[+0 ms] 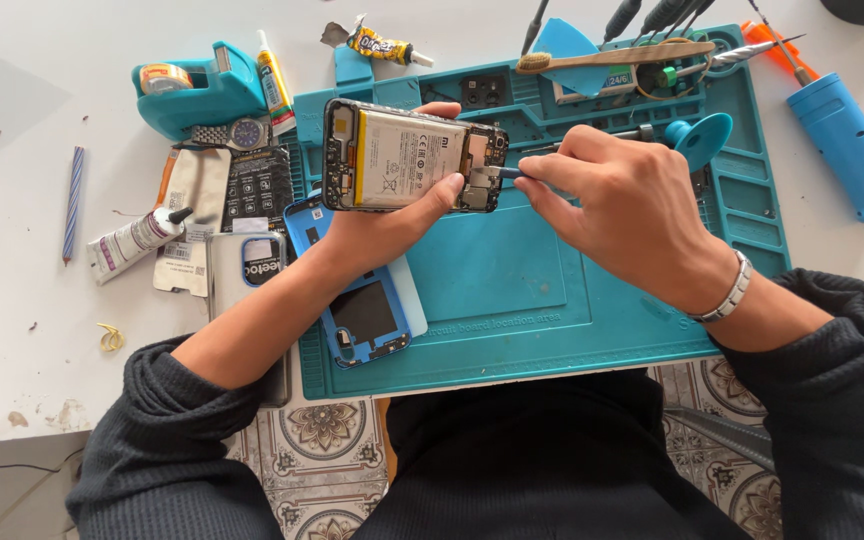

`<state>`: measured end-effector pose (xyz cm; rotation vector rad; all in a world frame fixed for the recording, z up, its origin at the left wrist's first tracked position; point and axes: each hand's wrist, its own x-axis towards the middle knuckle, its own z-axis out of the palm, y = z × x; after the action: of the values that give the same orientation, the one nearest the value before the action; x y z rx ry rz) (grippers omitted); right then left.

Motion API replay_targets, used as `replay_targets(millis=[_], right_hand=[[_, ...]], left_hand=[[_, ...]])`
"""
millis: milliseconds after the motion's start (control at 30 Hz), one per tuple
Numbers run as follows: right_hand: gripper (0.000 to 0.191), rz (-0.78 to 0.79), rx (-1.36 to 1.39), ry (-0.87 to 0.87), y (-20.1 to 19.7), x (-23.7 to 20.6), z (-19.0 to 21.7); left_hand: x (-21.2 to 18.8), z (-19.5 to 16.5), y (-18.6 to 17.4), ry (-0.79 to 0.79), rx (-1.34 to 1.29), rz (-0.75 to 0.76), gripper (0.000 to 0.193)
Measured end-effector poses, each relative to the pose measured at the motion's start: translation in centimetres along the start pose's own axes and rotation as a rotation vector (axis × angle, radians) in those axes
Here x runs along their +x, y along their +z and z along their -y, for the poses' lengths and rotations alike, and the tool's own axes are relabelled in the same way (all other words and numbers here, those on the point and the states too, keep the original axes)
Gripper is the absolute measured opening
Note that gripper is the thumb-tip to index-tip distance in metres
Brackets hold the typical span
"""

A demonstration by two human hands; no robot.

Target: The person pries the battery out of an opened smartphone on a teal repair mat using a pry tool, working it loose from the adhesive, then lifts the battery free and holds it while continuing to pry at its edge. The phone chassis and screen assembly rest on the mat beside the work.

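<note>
Phone, back off and battery bared, sits gripped in my left hand mid-frame; my right hand pinches a tool at its board.

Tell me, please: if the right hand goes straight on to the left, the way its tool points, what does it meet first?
Probably the opened phone. The right hand holds a thin tool whose tip already seems to touch the phone's right end, which the left hand holds above the teal mat. Depth is unclear.
</note>
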<state>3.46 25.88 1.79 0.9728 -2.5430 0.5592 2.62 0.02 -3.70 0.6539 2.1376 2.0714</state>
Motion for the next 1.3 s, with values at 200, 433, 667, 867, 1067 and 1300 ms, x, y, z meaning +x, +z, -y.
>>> replay_targets(millis=[200, 433, 667, 867, 1067, 1300], right_hand=[[0.013, 0.004, 0.004, 0.005, -0.4, 0.24, 0.11], [0.016, 0.058, 0.152, 0.073, -0.5, 0.54, 0.57], [0.02, 0.105, 0.157, 0.121, -0.47, 0.62, 0.62], [0.021, 0.117, 0.153, 0.132, -0.45, 0.7, 0.83], [0.021, 0.127, 0.192, 0.14, -0.39, 0.64, 0.73], [0.023, 0.13, 0.275, 0.138, -0.3, 0.98, 0.16]], left_hand=[[-0.08, -0.2, 0.09, 0.014, -0.027, -0.029, 0.055], [-0.32, -0.24, 0.05, 0.009, -0.032, -0.045, 0.056], [-0.4, -0.5, 0.24, 0.007, -0.034, -0.006, 0.056], [-0.43, -0.62, 0.18, 0.01, -0.018, -0.006, 0.055], [-0.45, -0.6, 0.22, 0.001, -0.03, -0.005, 0.055], [-0.31, -0.82, -0.14, 0.022, -0.069, -0.029, 0.055]])
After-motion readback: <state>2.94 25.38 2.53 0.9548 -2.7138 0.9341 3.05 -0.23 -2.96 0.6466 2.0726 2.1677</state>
